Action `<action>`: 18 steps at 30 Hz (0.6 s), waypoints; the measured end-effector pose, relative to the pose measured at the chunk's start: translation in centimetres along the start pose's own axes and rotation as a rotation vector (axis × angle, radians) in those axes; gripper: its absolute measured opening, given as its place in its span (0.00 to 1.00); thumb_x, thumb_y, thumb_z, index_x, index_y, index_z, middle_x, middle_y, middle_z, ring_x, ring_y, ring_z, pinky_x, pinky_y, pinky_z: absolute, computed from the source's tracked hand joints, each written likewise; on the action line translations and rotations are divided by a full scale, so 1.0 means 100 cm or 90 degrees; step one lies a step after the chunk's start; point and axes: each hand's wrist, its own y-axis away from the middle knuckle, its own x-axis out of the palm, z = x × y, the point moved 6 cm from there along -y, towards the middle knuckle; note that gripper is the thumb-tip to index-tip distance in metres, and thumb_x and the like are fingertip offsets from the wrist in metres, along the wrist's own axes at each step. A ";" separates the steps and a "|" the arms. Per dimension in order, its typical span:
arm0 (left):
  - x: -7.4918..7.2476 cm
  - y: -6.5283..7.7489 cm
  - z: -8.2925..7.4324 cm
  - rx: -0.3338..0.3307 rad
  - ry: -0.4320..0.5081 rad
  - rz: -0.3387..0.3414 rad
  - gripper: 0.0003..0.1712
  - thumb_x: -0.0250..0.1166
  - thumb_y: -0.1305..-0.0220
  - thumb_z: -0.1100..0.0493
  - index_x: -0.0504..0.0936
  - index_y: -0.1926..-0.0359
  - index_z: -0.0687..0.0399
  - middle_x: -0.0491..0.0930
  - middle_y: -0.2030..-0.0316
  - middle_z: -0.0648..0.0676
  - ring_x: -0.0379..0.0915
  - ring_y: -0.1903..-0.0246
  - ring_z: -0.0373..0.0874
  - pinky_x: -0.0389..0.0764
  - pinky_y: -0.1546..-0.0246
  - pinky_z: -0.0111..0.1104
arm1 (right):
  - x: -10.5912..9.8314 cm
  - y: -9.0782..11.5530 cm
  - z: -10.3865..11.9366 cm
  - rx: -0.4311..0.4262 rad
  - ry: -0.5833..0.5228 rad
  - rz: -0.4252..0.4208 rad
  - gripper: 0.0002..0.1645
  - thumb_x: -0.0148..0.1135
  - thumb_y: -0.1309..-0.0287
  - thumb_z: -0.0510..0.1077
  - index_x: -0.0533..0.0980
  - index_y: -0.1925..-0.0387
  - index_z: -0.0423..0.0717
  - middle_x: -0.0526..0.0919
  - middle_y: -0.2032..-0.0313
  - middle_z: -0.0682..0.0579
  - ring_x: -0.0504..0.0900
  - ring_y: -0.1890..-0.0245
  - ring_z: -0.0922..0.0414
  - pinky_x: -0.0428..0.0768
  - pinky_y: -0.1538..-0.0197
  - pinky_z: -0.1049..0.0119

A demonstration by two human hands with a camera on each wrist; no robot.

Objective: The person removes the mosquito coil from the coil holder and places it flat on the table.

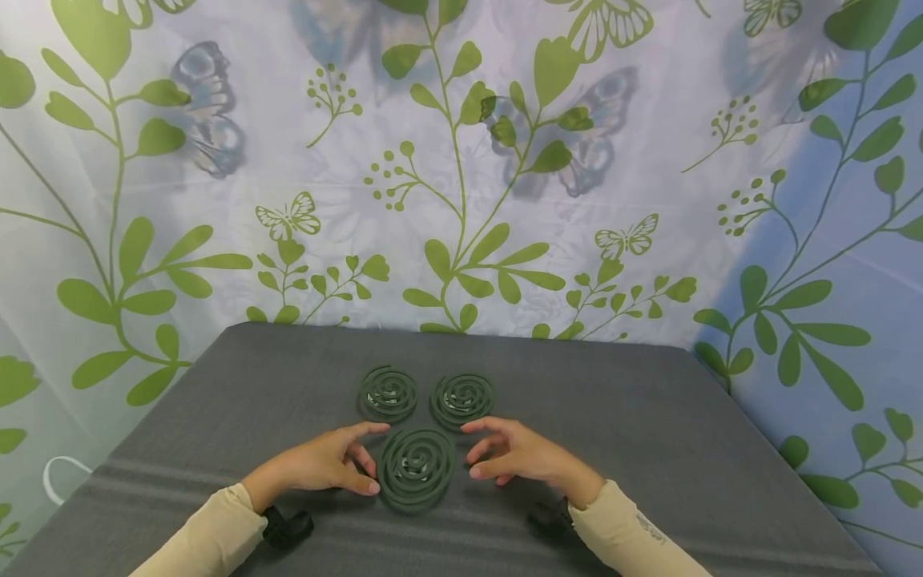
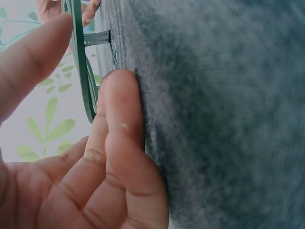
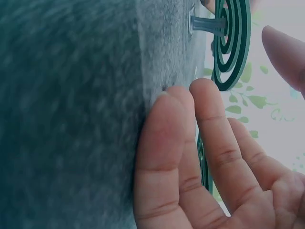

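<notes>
Three green mosquito coils rest on the dark grey table. The front coil [image 1: 416,467] lies flat between both hands, held above the cloth on a small metal stand [image 2: 97,37]. At its left side my left hand [image 1: 324,461] is spread loosely, thumb tip right at the outer ring and fingers low by the table. My right hand [image 1: 525,455] is on the other side, a small gap from the ring, its fingers relaxed and bent. Behind are the back left coil [image 1: 388,393] and the back right coil [image 1: 462,398], the right index fingertip close to the latter.
The grey cloth-covered table [image 1: 613,417] reaches back to a hanging curtain [image 1: 461,200] printed with green leaves and butterflies. Another curtain side borders the table on the right. A white cord [image 1: 61,465] loops at the left edge. Dark bands [image 1: 288,527] circle the wrists.
</notes>
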 end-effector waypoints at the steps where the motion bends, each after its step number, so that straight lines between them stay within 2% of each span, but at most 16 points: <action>1: 0.000 -0.001 0.000 0.000 -0.005 -0.002 0.64 0.84 0.39 0.48 0.54 0.13 0.52 0.88 0.54 0.59 0.78 0.75 0.41 0.79 0.72 0.31 | 0.001 -0.001 0.001 -0.002 0.004 -0.002 0.40 0.74 0.32 0.35 0.67 0.26 0.28 0.89 0.51 0.41 0.86 0.62 0.59 0.81 0.65 0.65; 8: 0.001 -0.001 0.000 -0.002 -0.016 -0.007 0.64 0.84 0.40 0.47 0.55 0.13 0.51 0.89 0.54 0.58 0.78 0.74 0.43 0.79 0.72 0.32 | 0.012 -0.005 0.009 -0.017 0.046 -0.001 0.40 0.73 0.33 0.36 0.67 0.26 0.29 0.90 0.54 0.44 0.86 0.64 0.60 0.81 0.66 0.67; 18: 0.005 0.001 -0.004 -0.009 -0.025 -0.017 0.65 0.85 0.42 0.45 0.56 0.14 0.52 0.89 0.56 0.57 0.75 0.75 0.41 0.78 0.74 0.32 | 0.021 -0.010 0.010 -0.022 0.037 0.006 0.41 0.74 0.34 0.34 0.67 0.25 0.28 0.88 0.59 0.52 0.83 0.71 0.62 0.79 0.69 0.69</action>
